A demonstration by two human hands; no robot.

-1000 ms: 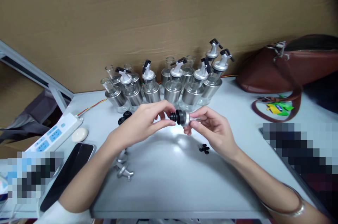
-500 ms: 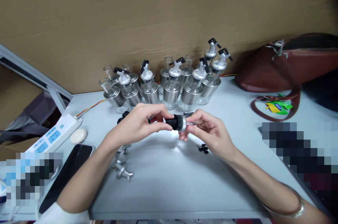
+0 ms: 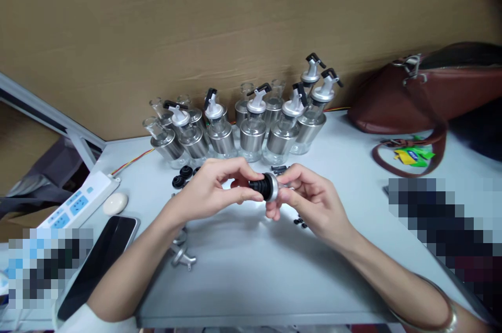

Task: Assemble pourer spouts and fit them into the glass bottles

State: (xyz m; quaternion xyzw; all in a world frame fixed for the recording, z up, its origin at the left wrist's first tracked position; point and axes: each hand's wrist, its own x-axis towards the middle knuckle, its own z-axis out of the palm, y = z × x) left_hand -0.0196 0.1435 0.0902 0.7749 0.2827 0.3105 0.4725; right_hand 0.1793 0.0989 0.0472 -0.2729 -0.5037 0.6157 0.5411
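Above the middle of the table, my left hand (image 3: 214, 187) pinches a black ribbed rubber stopper (image 3: 260, 186) between thumb and fingers. The silver pourer spout (image 3: 273, 186) is gripped by my right hand (image 3: 318, 201), its collar against the wide end of the stopper. My right fingers partly cover the spout's narrow end. Loose black stoppers (image 3: 185, 171) lie beyond my left wrist, and silver pourer spouts (image 3: 183, 257) lie nearer me, partly behind my left forearm. Small black parts (image 3: 300, 222) sit beneath my right hand. Black levers (image 3: 280, 169) lie just past it.
Several glass bottles with steel bands (image 3: 252, 134) stand along the cardboard wall (image 3: 219, 24), some topped with pourers. At left are a power strip (image 3: 74, 207), a white round case (image 3: 115, 203) and a phone (image 3: 100, 265). A brown bag (image 3: 392, 98) and green-yellow packet (image 3: 415, 157) lie right.
My left hand has shifted slightly right with the stopper, and less of the stopper's length shows. The view has moved a little, so more loose black stoppers appear by my left wrist.
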